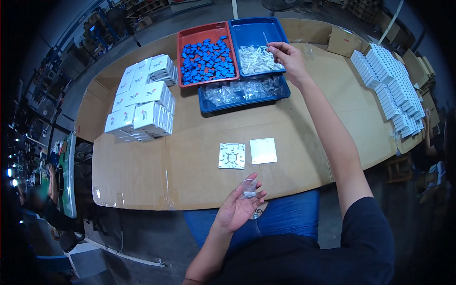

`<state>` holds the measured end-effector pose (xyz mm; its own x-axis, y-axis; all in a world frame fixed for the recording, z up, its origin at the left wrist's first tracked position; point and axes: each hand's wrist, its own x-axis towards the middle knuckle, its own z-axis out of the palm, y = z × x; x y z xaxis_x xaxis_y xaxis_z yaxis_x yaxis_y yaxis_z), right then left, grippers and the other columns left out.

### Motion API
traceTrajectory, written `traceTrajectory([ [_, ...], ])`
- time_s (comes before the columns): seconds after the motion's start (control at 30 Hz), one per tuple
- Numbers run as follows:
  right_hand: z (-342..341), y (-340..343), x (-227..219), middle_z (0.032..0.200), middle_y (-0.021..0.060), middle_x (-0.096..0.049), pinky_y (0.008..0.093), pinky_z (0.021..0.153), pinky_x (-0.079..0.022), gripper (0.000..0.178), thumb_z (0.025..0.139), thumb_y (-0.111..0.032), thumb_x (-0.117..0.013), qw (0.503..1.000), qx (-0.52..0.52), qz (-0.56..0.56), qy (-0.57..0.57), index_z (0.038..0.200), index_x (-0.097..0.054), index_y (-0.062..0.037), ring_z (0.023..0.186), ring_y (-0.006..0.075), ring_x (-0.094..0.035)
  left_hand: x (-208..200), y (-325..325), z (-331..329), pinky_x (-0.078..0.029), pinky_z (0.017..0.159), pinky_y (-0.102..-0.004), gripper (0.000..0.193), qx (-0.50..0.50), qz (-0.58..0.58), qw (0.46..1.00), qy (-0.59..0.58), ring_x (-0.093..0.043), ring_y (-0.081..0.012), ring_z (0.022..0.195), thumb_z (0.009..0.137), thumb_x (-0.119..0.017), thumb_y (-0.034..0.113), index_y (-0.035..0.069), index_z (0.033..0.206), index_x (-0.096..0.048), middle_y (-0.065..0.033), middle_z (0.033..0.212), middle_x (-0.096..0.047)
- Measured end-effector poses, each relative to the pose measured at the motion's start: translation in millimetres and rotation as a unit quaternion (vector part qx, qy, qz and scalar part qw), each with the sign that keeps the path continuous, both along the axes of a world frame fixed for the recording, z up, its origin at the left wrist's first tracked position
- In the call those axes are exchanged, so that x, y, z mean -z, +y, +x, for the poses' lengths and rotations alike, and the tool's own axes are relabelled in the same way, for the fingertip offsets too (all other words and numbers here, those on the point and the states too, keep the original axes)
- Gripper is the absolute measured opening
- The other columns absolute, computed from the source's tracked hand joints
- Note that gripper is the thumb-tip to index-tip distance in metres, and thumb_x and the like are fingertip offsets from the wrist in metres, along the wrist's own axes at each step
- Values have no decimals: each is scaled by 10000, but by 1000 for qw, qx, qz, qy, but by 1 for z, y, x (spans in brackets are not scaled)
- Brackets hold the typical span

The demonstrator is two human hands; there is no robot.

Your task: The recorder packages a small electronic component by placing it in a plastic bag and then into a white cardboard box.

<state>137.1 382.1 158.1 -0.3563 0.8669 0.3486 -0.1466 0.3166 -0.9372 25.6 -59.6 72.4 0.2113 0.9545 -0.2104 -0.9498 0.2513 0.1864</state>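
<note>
My left hand (236, 209) is palm up near the table's front edge, its thumb and fingers around a small clear plastic bag (249, 184). A small white piece (249, 194) shows at the bag's lower part. My right hand (293, 61) reaches over the far blue tray (254, 26), fingertips pinching a thin, pale, stick-like piece (265, 38) that points upward. Below those fingers lies a heap of small white tube-like pieces (256, 59). Between me and the trays, a white square plate with cut-outs (232, 156) lies beside a plain white square plate (263, 151).
A red tray (190, 32) of blue plastic pieces adjoins the blue tray. In front, another blue tray (213, 110) holds clear plastic bags. White boxes (142, 97) are stacked at left, white square parts (392, 88) at right. Cardboard walls (95, 114) edge the table. Other people sit at both sides.
</note>
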Motion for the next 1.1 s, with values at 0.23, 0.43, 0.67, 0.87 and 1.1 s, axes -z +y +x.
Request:
traceTrajectory([
  [0.23,39,-128,-17,983,23,-724,236,745,-491,159,979,-78,-712,998,-63,-16,13,1116,-725,2,817,84,-607,-10,19,2,-519,1036,-401,552,-38,8,999,-28,-605,-263,1265,1123,-465,401,71,1564,-436,-86,1397,-608],
  [0.43,74,-230,35,955,14,-708,236,761,-510,130,963,-29,-719,990,-103,-97,-22,1088,-728,5,887,79,-646,-13,41,4,-536,1037,-400,529,-52,-20,998,-22,-622,-268,1255,1126,-453,417,88,1539,-466,-68,1388,-634],
  [0.67,77,-265,32,921,-10,-697,205,704,-468,140,917,-63,-786,985,-103,-75,-116,1033,-744,1,778,38,-579,-17,35,13,-538,1027,-401,539,-38,-43,997,56,-624,-265,1256,1125,-456,423,62,1525,-476,-85,1387,-635],
  [0.87,85,-251,25,941,16,-718,237,750,-483,130,905,-37,-790,971,-147,-46,-181,1020,-739,-2,832,69,-610,-16,28,20,-536,1019,-396,557,-18,-37,996,75,-632,-258,1243,1127,-446,436,47,1525,-475,-96,1398,-633],
  [1.1,90,-248,19,775,-42,-661,211,605,-386,98,907,-107,-784,958,-179,29,-223,983,-780,-45,665,21,-490,-13,24,24,-540,1026,-398,531,-19,-43,996,80,-633,-252,1244,1132,-445,422,42,1500,-496,-105,1398,-636],
])
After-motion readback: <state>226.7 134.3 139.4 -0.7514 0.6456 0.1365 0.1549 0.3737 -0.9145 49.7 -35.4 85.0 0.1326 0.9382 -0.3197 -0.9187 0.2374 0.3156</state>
